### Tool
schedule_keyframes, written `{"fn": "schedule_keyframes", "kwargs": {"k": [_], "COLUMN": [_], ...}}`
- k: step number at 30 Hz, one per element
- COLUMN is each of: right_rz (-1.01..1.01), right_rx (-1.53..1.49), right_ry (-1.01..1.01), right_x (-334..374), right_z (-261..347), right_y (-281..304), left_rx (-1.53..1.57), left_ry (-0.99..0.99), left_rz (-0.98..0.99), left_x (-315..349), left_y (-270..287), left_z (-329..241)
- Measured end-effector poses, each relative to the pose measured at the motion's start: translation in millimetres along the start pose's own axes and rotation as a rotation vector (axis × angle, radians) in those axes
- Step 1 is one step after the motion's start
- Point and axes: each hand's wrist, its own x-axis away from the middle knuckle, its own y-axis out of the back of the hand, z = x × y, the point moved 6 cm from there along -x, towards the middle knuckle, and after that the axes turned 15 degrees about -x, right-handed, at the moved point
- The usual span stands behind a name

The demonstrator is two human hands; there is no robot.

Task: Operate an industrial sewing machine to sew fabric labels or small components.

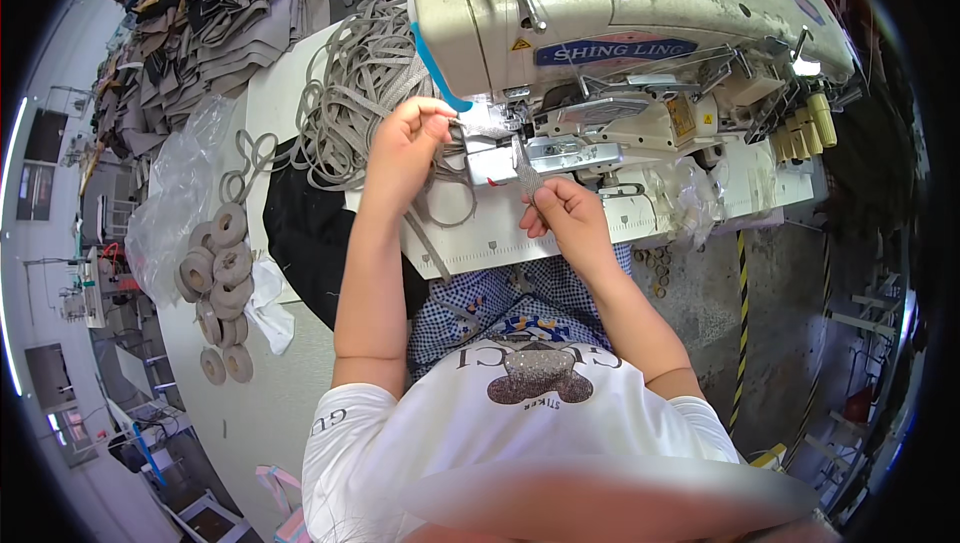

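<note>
A cream industrial sewing machine [580, 18] stands in front of me, its needle area lit. Between the thumb and fingers of my right hand [572, 221] is the end of a grey woven strap [527, 169], which runs up to the presser foot [516, 123]. My left hand [412, 143] is raised just left of the needle area, thumb and fingertips pinched together; what they hold, if anything, is too small to make out. Beside and behind that hand lies a tangled heap of grey strap [350, 93], with loose lengths hanging over the table's front edge.
Rolls of grey-beige tape [228, 263] are stacked at the left, near clear plastic film [175, 193] and a white cloth [268, 305]. Black fabric [305, 233] lies under my left forearm. Thread cones [820, 121] sit at the machine's right end. Folded fabric [215, 33] is piled at the far left.
</note>
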Motion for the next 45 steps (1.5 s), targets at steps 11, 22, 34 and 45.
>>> {"fn": "schedule_keyframes", "kwargs": {"k": [11, 22, 34, 45], "right_rz": [-0.026, 0.194, 0.025, 0.115], "right_rx": [0.166, 0.489, 0.149, 0.101], "right_ry": [0.032, 0.054, 0.111, 0.053], "right_x": [12.4, 45.8, -7.7, 0.7], "right_z": [-1.9, -14.8, -2.8, -26.8], "right_y": [9.8, 5.4, -10.7, -10.5], "left_rx": [-0.001, -0.04, 0.397, 0.28], "left_ry": [-0.193, -0.046, -0.287, -0.27], "left_rz": [0.035, 0.224, 0.021, 0.117], "left_x": [-54.1, -53.2, -60.6, -61.8], "left_y": [-15.5, -30.6, -45.3, -39.0], "left_z": [-21.4, -19.2, -16.6, -4.5]}}
